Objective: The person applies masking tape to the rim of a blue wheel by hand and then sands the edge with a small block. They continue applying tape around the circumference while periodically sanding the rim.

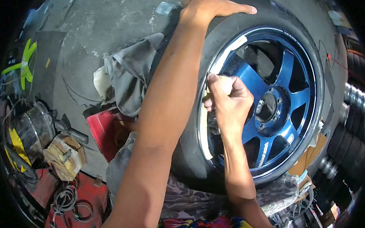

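Observation:
A blue multi-spoke wheel [243,72] with its black tire [189,154] leans toward me. Cream-coloured strips of what looks like masking tape [204,133] follow the left side of its rim. My right hand [234,109] is closed at the rim's left edge, pinching a pale piece of the tape [225,84] between thumb and fingers. My left hand [206,8] rests on the top of the tire, thumb stretched out along the sidewall; its other fingers are partly out of view. My left forearm covers part of the tire's left side.
Grey cloth [131,72] and a red object [103,131] lie left of the tire. Farther left are a cardboard box [64,156], a coiled cable [69,200] and a neon-green spoked item [25,64]. Stacked tires [344,147] stand on the right.

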A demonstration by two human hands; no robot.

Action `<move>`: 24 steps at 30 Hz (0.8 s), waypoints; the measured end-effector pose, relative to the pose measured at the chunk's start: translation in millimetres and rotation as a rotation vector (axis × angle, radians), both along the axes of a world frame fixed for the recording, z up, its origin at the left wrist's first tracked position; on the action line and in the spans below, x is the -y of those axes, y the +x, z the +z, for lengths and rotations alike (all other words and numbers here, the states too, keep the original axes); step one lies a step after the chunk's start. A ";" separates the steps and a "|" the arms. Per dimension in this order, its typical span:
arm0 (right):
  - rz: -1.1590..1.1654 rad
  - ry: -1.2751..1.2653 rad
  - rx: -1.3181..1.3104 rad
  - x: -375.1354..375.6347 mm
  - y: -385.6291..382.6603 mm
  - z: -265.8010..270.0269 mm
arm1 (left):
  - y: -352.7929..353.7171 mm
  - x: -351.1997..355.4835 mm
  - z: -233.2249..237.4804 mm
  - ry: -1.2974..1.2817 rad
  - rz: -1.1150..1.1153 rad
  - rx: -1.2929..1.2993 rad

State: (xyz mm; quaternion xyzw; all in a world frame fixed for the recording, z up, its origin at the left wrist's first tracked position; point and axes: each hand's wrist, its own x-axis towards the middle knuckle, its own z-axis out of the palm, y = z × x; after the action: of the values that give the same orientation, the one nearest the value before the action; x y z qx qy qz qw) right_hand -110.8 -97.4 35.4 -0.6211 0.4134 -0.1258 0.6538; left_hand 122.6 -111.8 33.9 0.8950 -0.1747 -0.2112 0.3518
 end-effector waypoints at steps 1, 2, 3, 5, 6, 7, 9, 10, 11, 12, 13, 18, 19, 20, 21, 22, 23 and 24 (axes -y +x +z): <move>-0.005 -0.004 -0.001 3.9 2.9 -0.3 | -1.2 -0.5 3.2 -0.004 -0.005 -0.001; -0.011 -0.019 0.041 8.4 9.8 -2.0 | -0.6 -2.5 6.9 -0.002 -0.004 -0.025; -0.016 -0.030 0.082 11.1 15.0 -2.8 | -1.4 -4.6 9.9 0.003 -0.001 -0.051; -0.030 0.001 0.076 9.2 13.7 -2.1 | -1.1 -3.1 7.2 0.013 -0.008 -0.021; -0.015 0.004 0.067 5.4 6.3 -4.7 | 1.1 -2.5 6.1 0.020 -0.010 0.010; 0.001 0.008 0.056 2.9 3.2 -4.7 | 2.0 -3.6 6.6 0.020 -0.005 0.009; -0.003 0.024 0.051 6.9 6.0 -3.9 | -0.6 -3.9 6.9 -0.025 -0.005 -0.047; -0.008 -0.026 0.059 12.0 13.3 -5.4 | -2.7 -5.4 11.4 -0.026 -0.007 -0.046; -0.011 -0.075 0.068 14.3 17.9 -5.5 | -5.4 -9.2 15.5 -0.033 -0.001 -0.047; -0.032 -0.052 0.081 12.7 19.0 -3.5 | -6.7 -12.6 18.8 -0.039 0.007 -0.048; -0.028 -0.050 0.083 9.9 15.4 -3.8 | -5.1 -12.1 16.6 -0.037 0.011 -0.046; 0.028 -0.051 0.029 16.1 12.3 -1.8 | -6.3 -11.6 18.0 -0.052 0.008 -0.062; 0.022 -0.061 0.055 20.6 17.1 -3.6 | -5.8 -9.7 16.7 -0.052 0.005 -0.061; 0.015 -0.052 0.059 22.3 18.5 -4.6 | -4.6 -7.4 15.6 -0.032 0.014 -0.061; 0.016 -0.052 0.060 20.5 16.1 -4.0 | -3.2 -6.1 14.3 -0.012 0.024 -0.061; 0.049 -0.039 0.031 16.8 10.5 -2.0 | -3.9 -8.0 15.8 -0.013 0.025 -0.062; 0.082 -0.027 0.001 12.6 4.1 0.3 | -5.2 -11.0 18.4 -0.033 0.016 -0.060; 0.088 -0.014 -0.001 5.8 -2.9 1.7 | -6.4 -12.5 20.9 -0.052 0.005 -0.059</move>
State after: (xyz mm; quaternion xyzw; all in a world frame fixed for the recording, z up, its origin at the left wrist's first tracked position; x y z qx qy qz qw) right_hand -113.7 -103.3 37.1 -0.6433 0.3850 -0.0993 0.6542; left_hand 116.3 -99.3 54.8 0.8795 -0.1673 -0.2318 0.3804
